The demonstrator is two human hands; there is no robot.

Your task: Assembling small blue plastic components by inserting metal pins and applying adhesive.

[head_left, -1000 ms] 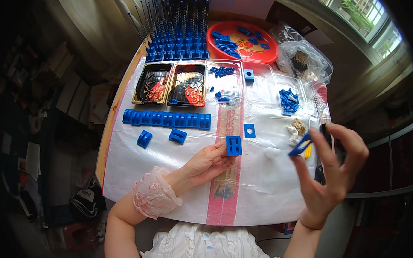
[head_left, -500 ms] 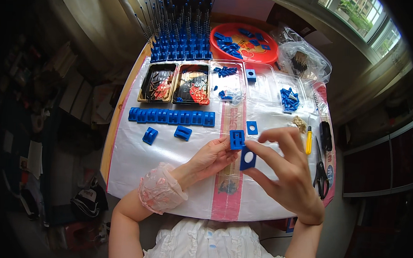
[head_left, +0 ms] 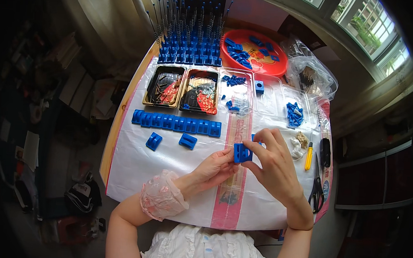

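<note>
Over the table's middle, the fingertips of my left hand (head_left: pixel 209 171) grip a blue plastic block (head_left: pixel 237 154). My right hand (head_left: pixel 278 171) pinches a flat blue plate with a round hole (head_left: pixel 249 152) between thumb and fingers, holding it up against the block's right side. Whether the two parts are joined cannot be told. Behind my right fingers, another blue plate (head_left: pixel 256 138) lies mostly hidden. To the left sit two loose blue blocks, one tilted (head_left: pixel 154 141) and one with a curved top (head_left: pixel 187 141). A row of similar blue blocks (head_left: pixel 179 124) runs beyond them.
Two black trays of small metal parts (head_left: pixel 198 105) and clear trays with blue pieces (head_left: pixel 236 91) line the back. Behind them stand upright spring rods in blue bases (head_left: pixel 189 52) and a red basin (head_left: pixel 264 64). A yellow-handled screwdriver (head_left: pixel 309 156) and scissors (head_left: pixel 317 197) lie right.
My right hand has moved left and turned the plate, bringing it from beside the block up against it. The view has shifted slightly, and the loose plate behind is now mostly covered.
</note>
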